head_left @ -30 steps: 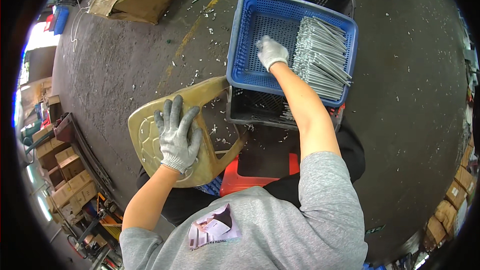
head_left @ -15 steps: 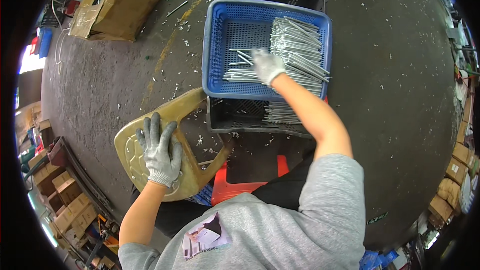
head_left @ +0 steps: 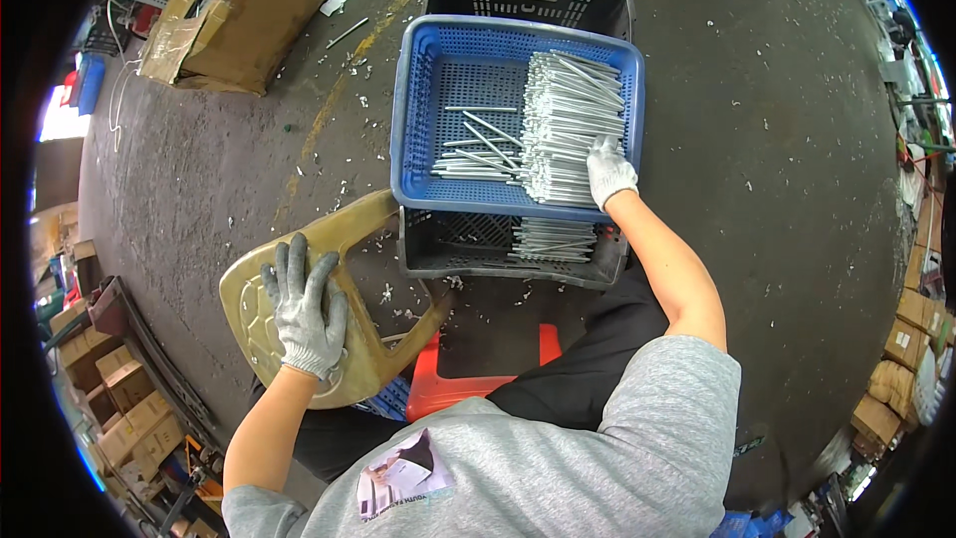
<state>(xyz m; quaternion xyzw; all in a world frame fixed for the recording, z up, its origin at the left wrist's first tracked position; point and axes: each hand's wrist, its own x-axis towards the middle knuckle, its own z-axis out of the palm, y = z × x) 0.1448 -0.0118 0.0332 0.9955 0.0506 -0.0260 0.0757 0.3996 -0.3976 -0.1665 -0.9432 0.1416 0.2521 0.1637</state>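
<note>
A blue plastic basket (head_left: pixel 398 130) holds a thick stack of thin silvery metal rods (head_left: pixel 563 115) in its right half. Several loose rods (head_left: pixel 476 161) lie crossed in the left half. My right hand (head_left: pixel 610 171), in a whitish knit glove, rests against the right ends of the stacked rods by the basket's right wall; its fingers lie over them without visibly gripping any. My left hand (head_left: pixel 305 314), in a glove with grey-coated fingers, lies flat with fingers spread on the seat of a yellowish plastic stool (head_left: pixel 261 324), which is tipped over.
Under the blue basket stands a black crate (head_left: pixel 438 249) with more rods (head_left: pixel 555 239) in it. A red plastic stool (head_left: pixel 438 394) is between my legs. A cardboard box (head_left: pixel 244 25) sits at the far left, near a lone rod (head_left: pixel 348 33). White scraps litter the dark floor.
My right hand has moved right, from the loose rods in the middle to the right ends of the stack. My left hand stays on the stool.
</note>
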